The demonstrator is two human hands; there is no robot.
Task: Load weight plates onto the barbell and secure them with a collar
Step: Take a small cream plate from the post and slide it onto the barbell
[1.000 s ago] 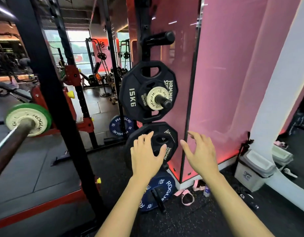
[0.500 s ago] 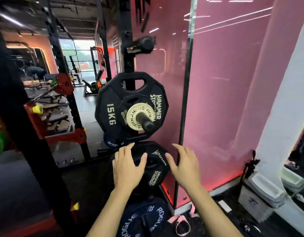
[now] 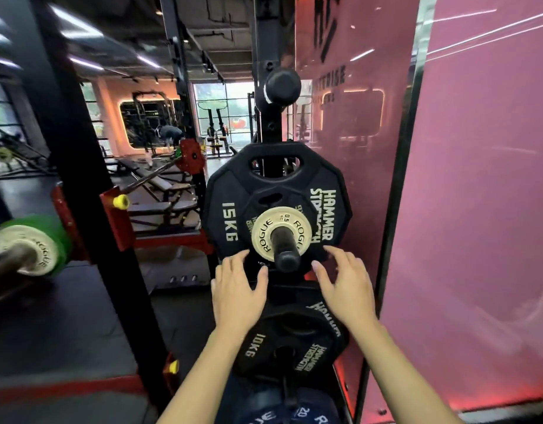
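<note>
Two bare hands reached toward a vertical plate-storage post at the side of a black gym rack. The left hand [image 3: 238, 296] and right hand [image 3: 348, 286] were both raised with fingers spread and relaxed, holding nothing, one on each side of a black storage peg [image 3: 285, 246] that pointed toward the camera. On that peg hung a large black 15 kg plate [image 3: 230, 191] marked Hammer Strength, a smaller black plate [image 3: 265, 201] in front of it, and a small cream Rogue plate [image 3: 265, 229] at the front. The fingertips of both hands were near the lower edge of these plates; whether they touched could not be told. Lower on the post hung a black 10 kg plate [image 3: 264, 344], partly hidden behind the left wrist, and below it a dark blue Rogue plate [image 3: 306, 414] at the bottom edge. Above, an empty storage peg [image 3: 282, 86] stuck out. At the far left, blurred, the barbell's end [image 3: 7, 264] carried a green plate [image 3: 54, 237] with a cream plate [image 3: 22, 247] in front of it. A pink glossy wall panel [image 3: 478, 209] filled the right side.
</note>
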